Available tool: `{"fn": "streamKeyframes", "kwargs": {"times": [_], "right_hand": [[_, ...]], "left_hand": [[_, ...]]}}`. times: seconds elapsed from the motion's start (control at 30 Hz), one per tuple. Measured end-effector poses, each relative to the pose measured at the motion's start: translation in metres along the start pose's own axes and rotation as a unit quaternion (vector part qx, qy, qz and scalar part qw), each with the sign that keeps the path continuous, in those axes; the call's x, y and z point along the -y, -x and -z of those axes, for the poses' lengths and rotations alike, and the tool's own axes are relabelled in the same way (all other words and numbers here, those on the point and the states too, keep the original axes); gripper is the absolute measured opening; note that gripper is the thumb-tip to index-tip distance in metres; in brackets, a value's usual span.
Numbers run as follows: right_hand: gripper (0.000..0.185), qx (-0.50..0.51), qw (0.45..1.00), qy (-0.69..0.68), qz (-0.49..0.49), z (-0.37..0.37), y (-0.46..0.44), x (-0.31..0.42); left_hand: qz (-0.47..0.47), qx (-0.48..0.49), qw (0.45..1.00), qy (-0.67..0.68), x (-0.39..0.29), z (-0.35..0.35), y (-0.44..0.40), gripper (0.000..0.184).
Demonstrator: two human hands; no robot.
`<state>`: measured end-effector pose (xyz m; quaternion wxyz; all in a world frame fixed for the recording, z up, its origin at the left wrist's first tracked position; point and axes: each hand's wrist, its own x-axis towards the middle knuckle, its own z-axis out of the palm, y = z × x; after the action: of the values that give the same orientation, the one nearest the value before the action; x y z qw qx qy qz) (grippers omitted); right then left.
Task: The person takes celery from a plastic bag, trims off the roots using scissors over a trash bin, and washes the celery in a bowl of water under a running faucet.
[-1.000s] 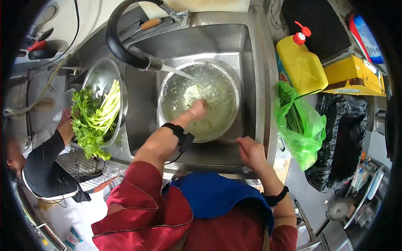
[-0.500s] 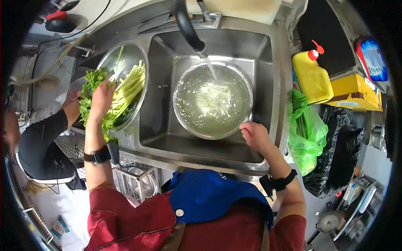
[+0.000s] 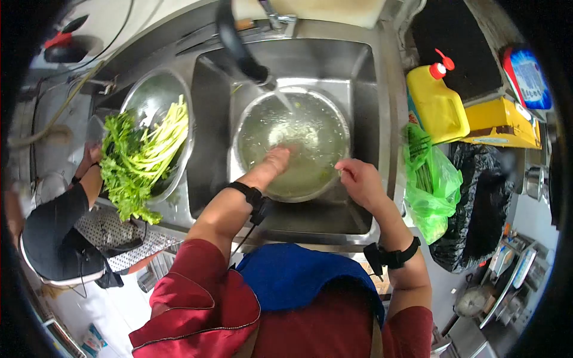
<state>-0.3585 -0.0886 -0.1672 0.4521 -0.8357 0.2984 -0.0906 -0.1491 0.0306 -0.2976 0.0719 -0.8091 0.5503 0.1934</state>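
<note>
Water runs from the black faucet [image 3: 239, 51] into a round metal basin [image 3: 344, 128] of cloudy water, standing in the steel sink [image 3: 286, 224]. My left hand [image 3: 276, 162] dips into that water near the basin's middle; its fingers are under the surface and blurred, so whatever they hold is hidden. My right hand [image 3: 359, 179] is at the basin's right rim, fingers curled together, with a tiny light bit at the fingertips that I cannot make out. Left of the sink, leafy green celery [image 3: 158, 146] lies in a tilted metal bowl [image 3: 143, 98].
Another person [image 3: 57, 230] in a dark top is at the left, one hand near the bowl. To the right are a yellow jug [image 3: 436, 104], a green plastic bag [image 3: 433, 197], a yellow box [image 3: 501, 122] and a black bag [image 3: 462, 230]. A knife lies behind the sink.
My left hand was at the celery bowl half a second ago and is now back in the basin water. My right hand has stayed by the basin's right rim. The camera view has shifted.
</note>
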Motion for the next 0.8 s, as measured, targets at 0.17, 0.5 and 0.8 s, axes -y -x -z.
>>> {"fn": "streamKeyframes", "kwargs": {"times": [0.17,0.5,0.8], "right_hand": [[0.016,-0.001,0.998,-0.055,-0.018,0.013,0.017,-0.011],[0.015,-0.02,0.998,-0.062,0.023,0.016,0.01,-0.018],[0.013,-0.003,1.0,0.006,0.004,-0.007,-0.018,-0.007]], "left_hand": [[-0.01,0.019,0.992,0.126,-0.034,-0.012,-0.012,0.035],[-0.014,0.004,0.965,0.263,-0.011,0.013,-0.034,0.021],[0.121,0.155,0.868,0.455,0.059,0.045,0.011,0.016]]}}
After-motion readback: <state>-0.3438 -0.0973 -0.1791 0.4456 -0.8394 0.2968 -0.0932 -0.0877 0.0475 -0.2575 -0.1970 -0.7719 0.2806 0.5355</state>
